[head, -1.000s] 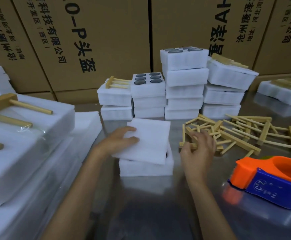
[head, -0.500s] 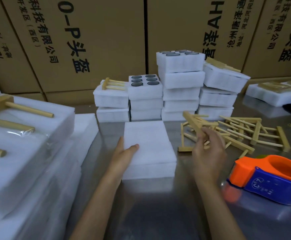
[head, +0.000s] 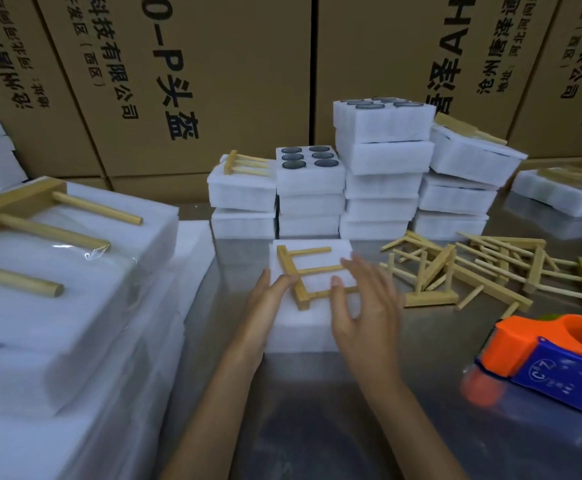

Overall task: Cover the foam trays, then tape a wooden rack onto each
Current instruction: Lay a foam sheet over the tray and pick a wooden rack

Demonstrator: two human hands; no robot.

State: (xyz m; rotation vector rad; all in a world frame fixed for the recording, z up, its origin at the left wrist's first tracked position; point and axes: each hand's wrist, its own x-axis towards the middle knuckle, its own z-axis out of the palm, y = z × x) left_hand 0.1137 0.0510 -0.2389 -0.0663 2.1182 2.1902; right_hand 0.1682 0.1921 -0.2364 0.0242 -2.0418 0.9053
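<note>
A covered white foam tray (head: 303,327) lies on the steel table in front of me. A wooden rack (head: 300,273) with three dowels lies flat on its lid, bar to the left. My left hand (head: 268,299) rests at the tray's left edge, fingertips touching the rack's bar. My right hand (head: 362,299) hovers over the tray's right side, fingers spread, thumb near the nearest dowel. An orange and blue tape dispenser (head: 552,358) sits to the right.
Loose wooden racks (head: 483,271) are piled right of the tray. Stacks of foam trays (head: 379,188) stand behind, some uncovered with dark round holes. Wrapped finished trays with racks (head: 50,271) fill the left side. Cardboard boxes (head: 213,81) wall off the back.
My right hand lifted a rack from the pile, carried it left and laid it on the covered tray. My left hand slid from the lid to the rack's bar.
</note>
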